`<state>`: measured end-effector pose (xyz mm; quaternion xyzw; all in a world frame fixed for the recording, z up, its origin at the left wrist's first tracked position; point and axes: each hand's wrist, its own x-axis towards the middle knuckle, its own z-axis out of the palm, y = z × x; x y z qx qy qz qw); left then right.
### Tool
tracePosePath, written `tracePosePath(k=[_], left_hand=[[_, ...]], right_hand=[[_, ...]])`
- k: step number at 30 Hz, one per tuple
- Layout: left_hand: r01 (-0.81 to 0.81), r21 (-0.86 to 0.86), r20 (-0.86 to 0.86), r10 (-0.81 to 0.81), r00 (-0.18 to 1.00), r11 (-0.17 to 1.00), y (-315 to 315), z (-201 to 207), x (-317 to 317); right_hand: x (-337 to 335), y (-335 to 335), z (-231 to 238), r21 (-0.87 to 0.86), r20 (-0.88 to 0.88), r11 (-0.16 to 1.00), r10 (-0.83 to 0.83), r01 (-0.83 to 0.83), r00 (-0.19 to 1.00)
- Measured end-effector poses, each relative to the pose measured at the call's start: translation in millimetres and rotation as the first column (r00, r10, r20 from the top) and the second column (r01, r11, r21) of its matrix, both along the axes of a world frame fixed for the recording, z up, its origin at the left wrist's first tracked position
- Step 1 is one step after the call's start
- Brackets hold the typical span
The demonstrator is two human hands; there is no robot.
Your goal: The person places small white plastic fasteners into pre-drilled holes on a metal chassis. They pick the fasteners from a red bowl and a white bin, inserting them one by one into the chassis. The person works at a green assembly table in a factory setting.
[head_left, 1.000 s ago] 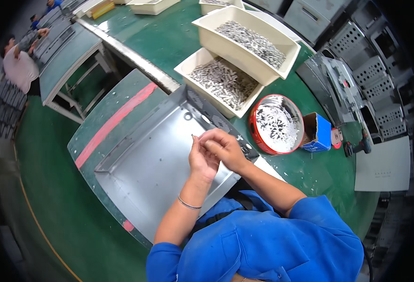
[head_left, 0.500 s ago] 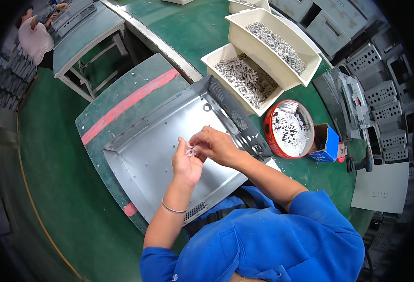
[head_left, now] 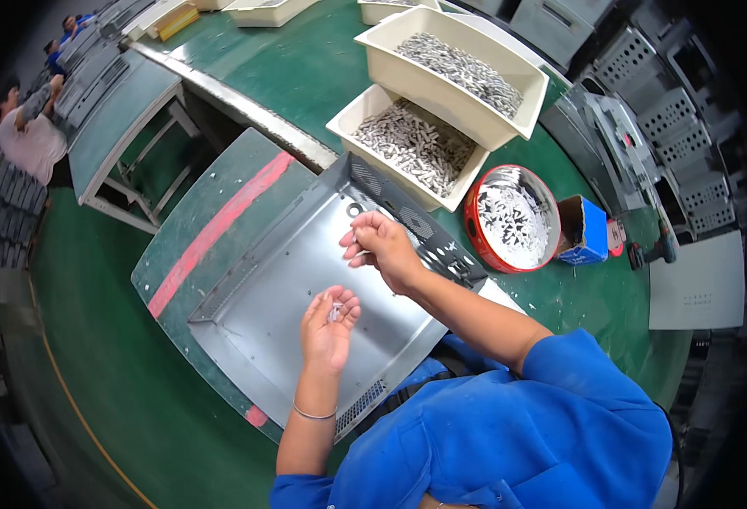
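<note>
Obs.: L hand (head_left: 327, 332) is over the metal casing (head_left: 263, 293), palm up; its fingers are loosely cupped, half curled rather than clenched. Several small pale pieces (head_left: 336, 311) lie in that cup. R hand (head_left: 384, 248) is above the casing too, apart from the L hand; its fingers are bent, thumb near the index finger. Cannot tell whether the tips meet or pinch a pc. (too small to resolve).

Loc.: casing sits open side up on the striped table (head_left: 221, 178), perforated dark wall toward the bins. The red tin (head_left: 473, 227), approx. full of white bits, stands just beside that wall, w/ the blue box (head_left: 592, 232) next to it.

Risks: (1) pcs. could spill into the casing if the L palm tips or the fingers spread; retrieval from corners would be slow. (2) Bare forearms or fingers could catch on the casing's thin rim, if its edges are sharp. (3) Upper cream bin (head_left: 509, 127) overlaps lower cream bin (head_left: 365, 165) at a tilt; a knock could make it slide, scattering contents. (4) A R elbow swing could bump the tin.
</note>
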<state>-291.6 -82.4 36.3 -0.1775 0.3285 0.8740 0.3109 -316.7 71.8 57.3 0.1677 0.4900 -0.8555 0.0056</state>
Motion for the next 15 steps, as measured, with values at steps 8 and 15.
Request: tracePosePath(k=[8,15], left_hand=[[0.029,0.053,0.053,-0.031,0.998,0.998,-6,-8,2],[0.041,0.086,0.074,-0.048,0.996,0.995,-5,-14,3]], right_hand=[[-46,29,-58,-0.418,0.246,0.797,-0.362,0.435,0.899],[-62,45,-64,-0.533,0.343,0.588,-0.508,0.609,0.790]])
